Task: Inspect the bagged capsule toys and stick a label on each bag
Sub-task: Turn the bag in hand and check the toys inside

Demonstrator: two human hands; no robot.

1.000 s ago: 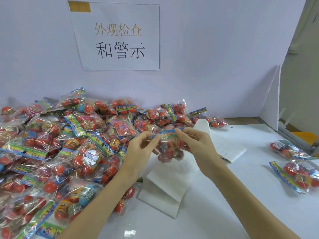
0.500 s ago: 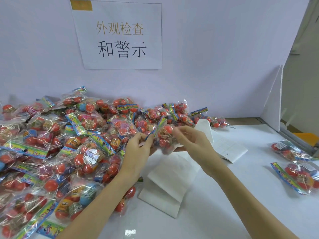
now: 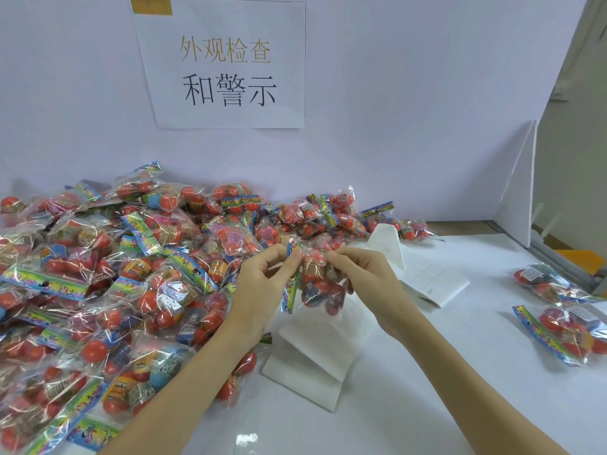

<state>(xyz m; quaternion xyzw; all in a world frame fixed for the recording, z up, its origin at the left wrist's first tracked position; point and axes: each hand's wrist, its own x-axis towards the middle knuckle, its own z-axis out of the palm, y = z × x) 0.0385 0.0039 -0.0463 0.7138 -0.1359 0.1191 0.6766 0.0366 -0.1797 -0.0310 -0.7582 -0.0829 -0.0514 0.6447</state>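
Observation:
A clear bag of red capsule toys with a colourful header strip hangs above the table centre, header pointing down on its left side. My left hand pinches the bag at the header's top end. My right hand pinches the bag's upper right part. A big pile of the same bags covers the left half of the table. Folded white label sheets lie under the held bag.
Two bags lie apart at the right edge of the white table. A printed paper sign hangs on the back wall. A white divider panel stands at the right, with a metal rail behind it.
The held bag has been turned: its header strip went from lying level across the top to hanging upright on the left. Both hands shifted their pinch on it.

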